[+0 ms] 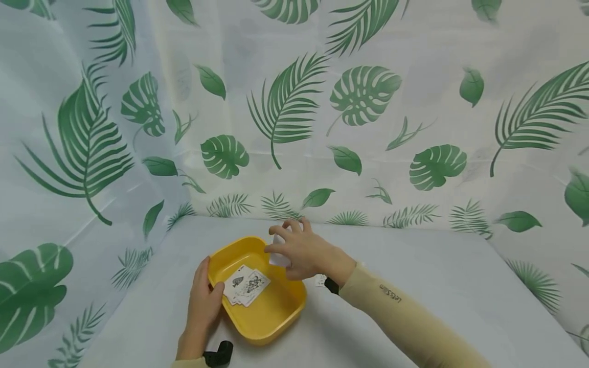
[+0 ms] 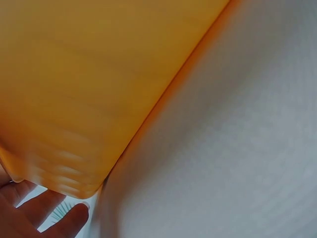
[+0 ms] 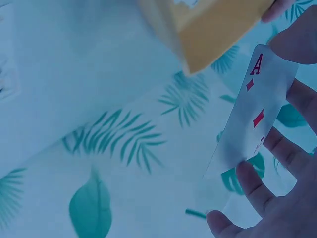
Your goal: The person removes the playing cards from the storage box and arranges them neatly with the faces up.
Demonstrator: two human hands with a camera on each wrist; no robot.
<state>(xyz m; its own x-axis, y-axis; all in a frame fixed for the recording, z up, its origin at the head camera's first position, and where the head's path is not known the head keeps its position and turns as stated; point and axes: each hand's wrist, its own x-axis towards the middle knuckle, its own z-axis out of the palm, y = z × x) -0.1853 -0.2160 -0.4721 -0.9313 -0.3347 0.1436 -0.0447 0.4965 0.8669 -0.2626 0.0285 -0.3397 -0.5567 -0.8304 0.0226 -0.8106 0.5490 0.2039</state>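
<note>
My right hand [image 1: 303, 250] pinches a playing card, the ace of diamonds [image 3: 257, 114], above the right rim of a yellow plastic tub [image 1: 259, 327]. In the right wrist view its thumb is at one corner and its fingers spread along the card's edge. My left hand [image 1: 202, 296] grips the tub's left side, thumb at the rim and fingers along the outer wall. Inside the tub lies a small overlapping pile of playing cards [image 1: 246, 286], face up, with a spade and a dark figure print showing.
Partly hidden behind the right wrist, another card [image 1: 320, 280] lies on the white table [image 1: 405, 286]. A white cloth with green leaf prints [image 1: 368, 168] hangs at the back and sides. Black camera bands [image 1: 220, 354] sit on the wrists.
</note>
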